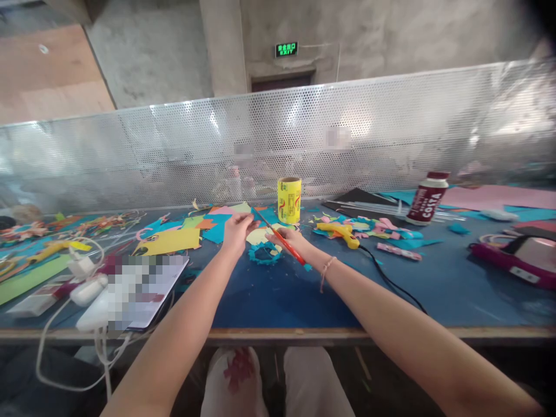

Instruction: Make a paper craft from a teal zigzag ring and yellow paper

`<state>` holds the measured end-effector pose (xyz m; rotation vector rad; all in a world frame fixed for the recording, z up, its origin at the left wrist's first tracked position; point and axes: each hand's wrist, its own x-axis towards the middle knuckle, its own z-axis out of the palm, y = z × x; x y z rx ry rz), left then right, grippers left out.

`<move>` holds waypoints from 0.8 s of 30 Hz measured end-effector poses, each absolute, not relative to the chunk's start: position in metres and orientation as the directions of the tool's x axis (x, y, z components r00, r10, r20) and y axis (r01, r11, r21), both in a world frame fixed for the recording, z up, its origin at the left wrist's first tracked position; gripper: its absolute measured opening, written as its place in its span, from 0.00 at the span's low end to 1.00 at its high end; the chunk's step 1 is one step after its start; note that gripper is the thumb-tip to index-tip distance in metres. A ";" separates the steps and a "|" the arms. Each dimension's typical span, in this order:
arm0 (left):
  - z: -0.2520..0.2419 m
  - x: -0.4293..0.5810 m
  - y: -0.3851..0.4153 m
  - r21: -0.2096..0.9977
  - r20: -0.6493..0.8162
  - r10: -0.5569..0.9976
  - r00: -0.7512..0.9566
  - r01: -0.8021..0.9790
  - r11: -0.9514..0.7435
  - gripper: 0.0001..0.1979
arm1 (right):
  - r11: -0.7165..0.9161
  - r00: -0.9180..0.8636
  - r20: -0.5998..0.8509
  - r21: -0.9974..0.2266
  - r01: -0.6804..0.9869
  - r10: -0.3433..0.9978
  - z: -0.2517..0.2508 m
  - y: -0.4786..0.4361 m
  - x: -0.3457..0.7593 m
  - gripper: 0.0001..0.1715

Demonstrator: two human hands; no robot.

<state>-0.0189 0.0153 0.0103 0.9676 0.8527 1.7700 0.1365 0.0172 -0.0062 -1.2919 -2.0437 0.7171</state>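
littered blue table (278, 307), concrete wall (382, 40), right fingers (272, 237) gripping scissors (292, 249), left fingers (245, 219) pinching paper (256, 215)

Both bare forearms (197, 315) outstretched, left hand (237, 233) and right hand (301, 243) close together, fingers (247, 218) curled.

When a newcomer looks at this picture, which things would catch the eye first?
Probably the bright yellow roll, standing upright near the middle of the table. Next might come the red-handled tool in the person's right grip, nearer the viewer. Higher up, the green exit sign glows on the grey wall.
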 end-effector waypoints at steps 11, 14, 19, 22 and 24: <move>0.011 -0.021 0.017 0.862 0.255 0.912 -0.322 -0.352 -0.365 0.07 | 0.398 -0.358 0.214 -0.702 0.591 0.909 -0.005 0.019 0.137 0.24; 0.011 -0.021 0.017 0.863 0.264 0.917 -0.299 -0.352 -0.363 0.09 | 0.397 -0.361 0.210 -0.705 0.588 0.909 -0.004 0.018 0.137 0.25; 0.011 -0.022 0.016 0.856 0.280 0.923 -0.265 -0.366 -0.365 0.12 | 0.414 -0.377 0.216 -0.689 0.595 0.901 -0.001 0.016 0.137 0.26; 0.011 -0.023 0.016 0.854 0.276 0.914 -0.298 -0.360 -0.375 0.13 | 0.410 -0.376 0.211 -0.694 0.592 0.902 -0.002 0.017 0.137 0.26; 0.012 -0.024 0.015 0.868 0.267 0.912 -0.313 -0.333 -0.368 0.14 | 0.387 -0.370 0.190 -0.710 0.589 0.909 -0.003 0.017 0.136 0.27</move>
